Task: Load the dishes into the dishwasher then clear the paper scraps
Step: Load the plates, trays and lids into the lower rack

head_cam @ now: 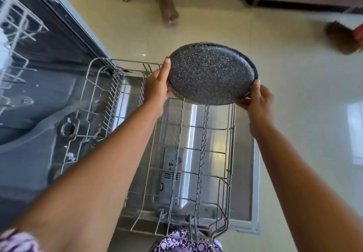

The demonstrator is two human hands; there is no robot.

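Head view, loading stage. A dark speckled plate (212, 73) is held in the air, tilted, over the far end of the lower rack (233, 126). It is not yet seated between any tines. The left hand (157, 86) grips the plate's left rim, thumb lying up along the edge and fingers curled beneath. The right hand (257, 102) pinches the near-right rim, thumb tip on top and fingers under.

The lower rack is pulled out over the open dishwasher door (247, 173), and no dish shows in it. This plate is therefore judged to be the first item loaded, or among the first. Loading has barely begun, and the paper-scrap step looks untouched.

Small pale bits (70, 156) lie at the left edge of the rack, by the tub floor (35, 114). Whether they are the paper scraps cannot be told.

An upper rack (17, 25) shows, blurred, at far left. On the tiled floor (294, 114), another person's feet (169, 12) stand beyond the door, well apart from the plate. A blurred brown object (341, 37) sits at far right.

Nothing lies between the plate and the tine rows below it. The upright tines (203, 134) themselves set the slot the plate must meet.
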